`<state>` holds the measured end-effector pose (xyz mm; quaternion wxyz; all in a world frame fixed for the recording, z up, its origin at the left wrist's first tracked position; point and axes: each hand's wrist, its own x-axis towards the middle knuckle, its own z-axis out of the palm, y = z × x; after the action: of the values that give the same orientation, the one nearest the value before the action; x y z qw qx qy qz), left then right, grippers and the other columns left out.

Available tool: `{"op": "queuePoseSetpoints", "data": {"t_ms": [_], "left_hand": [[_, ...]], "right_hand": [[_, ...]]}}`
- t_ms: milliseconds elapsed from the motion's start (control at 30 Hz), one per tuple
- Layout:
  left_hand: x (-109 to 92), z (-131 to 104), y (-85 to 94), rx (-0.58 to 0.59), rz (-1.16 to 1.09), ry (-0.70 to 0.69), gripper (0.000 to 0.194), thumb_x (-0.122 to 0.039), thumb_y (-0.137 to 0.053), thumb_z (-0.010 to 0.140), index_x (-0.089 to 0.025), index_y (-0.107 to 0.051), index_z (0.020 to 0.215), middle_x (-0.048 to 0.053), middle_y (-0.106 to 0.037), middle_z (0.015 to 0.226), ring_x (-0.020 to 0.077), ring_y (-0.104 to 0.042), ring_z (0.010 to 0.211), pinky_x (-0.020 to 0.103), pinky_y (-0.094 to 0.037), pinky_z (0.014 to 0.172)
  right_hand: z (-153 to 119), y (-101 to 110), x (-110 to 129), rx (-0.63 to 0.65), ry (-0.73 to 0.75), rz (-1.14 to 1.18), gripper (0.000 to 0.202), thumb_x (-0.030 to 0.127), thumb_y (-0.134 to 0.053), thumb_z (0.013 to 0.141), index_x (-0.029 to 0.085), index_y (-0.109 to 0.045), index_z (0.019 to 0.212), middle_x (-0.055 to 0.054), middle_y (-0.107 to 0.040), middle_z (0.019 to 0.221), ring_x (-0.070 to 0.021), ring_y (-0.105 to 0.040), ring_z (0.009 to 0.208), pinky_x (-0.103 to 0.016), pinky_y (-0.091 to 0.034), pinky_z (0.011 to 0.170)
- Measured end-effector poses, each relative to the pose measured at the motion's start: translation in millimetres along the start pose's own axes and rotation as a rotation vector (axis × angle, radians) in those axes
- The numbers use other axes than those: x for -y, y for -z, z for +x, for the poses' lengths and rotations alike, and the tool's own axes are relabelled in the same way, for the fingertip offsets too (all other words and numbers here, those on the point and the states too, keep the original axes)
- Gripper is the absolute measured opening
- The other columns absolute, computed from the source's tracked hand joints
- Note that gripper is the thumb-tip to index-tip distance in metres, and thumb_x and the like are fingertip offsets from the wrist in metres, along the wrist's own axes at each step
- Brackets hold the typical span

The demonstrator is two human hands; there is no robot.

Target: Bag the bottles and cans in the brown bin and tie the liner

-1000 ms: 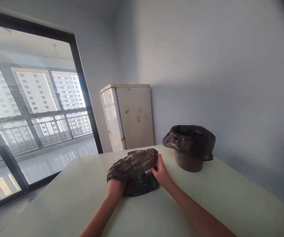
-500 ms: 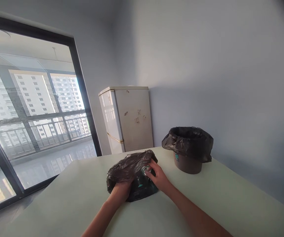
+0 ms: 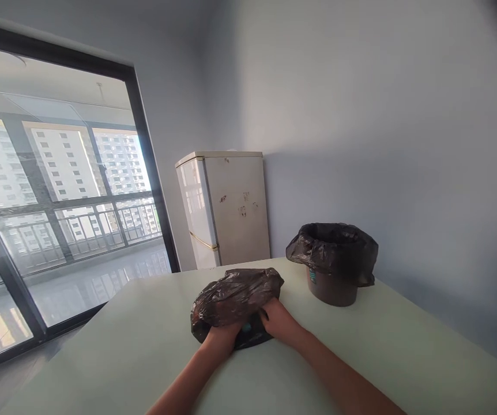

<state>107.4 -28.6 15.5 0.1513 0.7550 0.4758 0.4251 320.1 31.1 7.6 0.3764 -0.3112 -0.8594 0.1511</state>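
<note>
A crumpled black plastic bag [image 3: 240,297] lies in the middle of the pale green table [image 3: 145,346]. My left hand [image 3: 225,337] reaches in under the bag's near edge, its fingers covered by the plastic. From the right, my right hand [image 3: 277,320] is tucked beneath the bag's edge, and its fingers are mostly hidden too. Between my hands a small patch of a dark thing with a teal mark shows under the plastic; its shape cannot be made out.
Behind and to the right stands a brown bin [image 3: 332,288] lined with a black bag [image 3: 339,253] folded over its rim. Past the table are an old white refrigerator [image 3: 240,213], a wall and a glass sliding door on the left.
My right hand has moved under the bag's edge, and its fingers are now covered. The bag's right part has spread over the teal-marked thing, hiding most of it. The view has shifted slightly.
</note>
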Motion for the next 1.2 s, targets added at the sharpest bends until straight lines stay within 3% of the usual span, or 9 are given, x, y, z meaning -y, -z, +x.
{"op": "queuePoseSetpoints", "data": {"t_ms": [167,367,533,633,767,833,1000,1067,1200], "left_hand": [[5.6,-1.5,-5.4,-0.034,-0.083,-0.061,0.048,-0.041,-0.051,0.106,-0.027,-0.061,0.151,0.014,-0.066,0.148,0.0320,-0.058,0.143,0.057,-0.043,0.126],[9.2,-8.4,4.4,0.002,0.254,-0.277,0.049,-0.023,-0.059,0.098,-0.040,-0.067,0.143,0.008,-0.067,0.147,0.0393,-0.055,0.146,0.065,-0.041,0.127],[-2.8,-22.0,16.8,-0.105,0.257,-0.381,0.046,-0.025,-0.057,0.100,-0.033,-0.064,0.144,0.010,-0.079,0.118,0.0349,-0.078,0.109,0.054,-0.067,0.095],[-10.9,-30.1,23.6,-0.167,0.159,-0.431,0.042,-0.028,-0.061,0.098,-0.031,-0.064,0.140,0.008,-0.080,0.106,0.0305,-0.080,0.090,0.046,-0.070,0.076],[-28.2,-30.6,26.3,-0.199,0.101,-0.446,0.070,-0.043,-0.077,0.090,-0.026,-0.051,0.152,0.014,-0.074,0.131,0.0348,-0.076,0.115,0.048,-0.067,0.093],[-38.6,-27.9,25.9,-0.225,0.114,-0.424,0.083,-0.049,-0.080,0.088,-0.024,-0.043,0.158,0.018,-0.069,0.141,0.0356,-0.071,0.127,0.050,-0.063,0.103],[-58.4,-24.9,41.1,-0.265,0.127,-0.648,0.075,-0.048,-0.072,0.095,-0.026,-0.039,0.159,0.018,-0.070,0.137,0.0325,-0.070,0.127,0.051,-0.062,0.103],[-59.9,-24.0,58.7,-0.400,0.081,-0.699,0.078,-0.060,-0.072,0.091,-0.025,-0.044,0.154,0.016,-0.072,0.129,0.0321,-0.074,0.118,0.051,-0.064,0.097],[-46.3,-14.0,106.3,-0.973,0.063,-0.562,0.081,-0.069,-0.068,0.089,-0.028,-0.043,0.154,0.014,-0.067,0.133,0.0306,-0.072,0.120,0.049,-0.062,0.100]], "right_hand": [[-3.0,-3.5,-4.5,0.021,-0.011,-0.044,0.048,0.007,-0.058,0.083,0.012,-0.075,0.127,-0.021,-0.072,0.136,-0.0399,-0.064,0.133,-0.055,-0.052,0.113],[-6.8,3.9,3.4,0.013,-0.026,-0.010,0.050,0.017,-0.069,0.086,0.020,-0.071,0.136,-0.017,-0.074,0.134,-0.0384,-0.066,0.130,-0.057,-0.053,0.112],[-5.2,17.9,30.4,0.051,0.035,0.127,0.062,0.035,-0.081,0.086,0.025,-0.065,0.145,-0.014,-0.070,0.141,-0.0376,-0.064,0.134,-0.058,-0.049,0.117],[-3.8,26.7,43.5,0.069,0.098,0.188,0.063,0.034,-0.079,0.089,0.030,-0.062,0.149,-0.010,-0.068,0.146,-0.0350,-0.062,0.138,-0.055,-0.047,0.119],[-4.7,30.5,46.2,0.057,0.068,0.207,0.053,0.028,-0.078,0.088,0.027,-0.067,0.140,-0.011,-0.075,0.134,-0.0348,-0.069,0.128,-0.054,-0.053,0.113],[-5.8,28.6,44.9,0.043,0.063,0.233,0.064,0.035,-0.086,0.081,0.025,-0.065,0.141,-0.013,-0.073,0.137,-0.0360,-0.068,0.128,-0.054,-0.054,0.111],[-5.9,26.5,43.9,0.065,0.143,0.272,0.097,0.048,-0.096,0.070,0.028,-0.052,0.154,-0.013,-0.064,0.151,-0.0357,-0.062,0.138,-0.053,-0.051,0.116],[-5.0,28.1,42.3,0.076,0.148,0.207,0.092,0.051,-0.094,0.073,0.029,-0.054,0.153,-0.012,-0.064,0.151,-0.0362,-0.061,0.139,-0.054,-0.049,0.118],[-1.6,28.6,33.0,-0.018,0.154,0.078,0.035,0.036,-0.066,0.101,0.026,-0.069,0.135,-0.009,-0.072,0.141,-0.0304,-0.068,0.131,-0.050,-0.052,0.115]]}}
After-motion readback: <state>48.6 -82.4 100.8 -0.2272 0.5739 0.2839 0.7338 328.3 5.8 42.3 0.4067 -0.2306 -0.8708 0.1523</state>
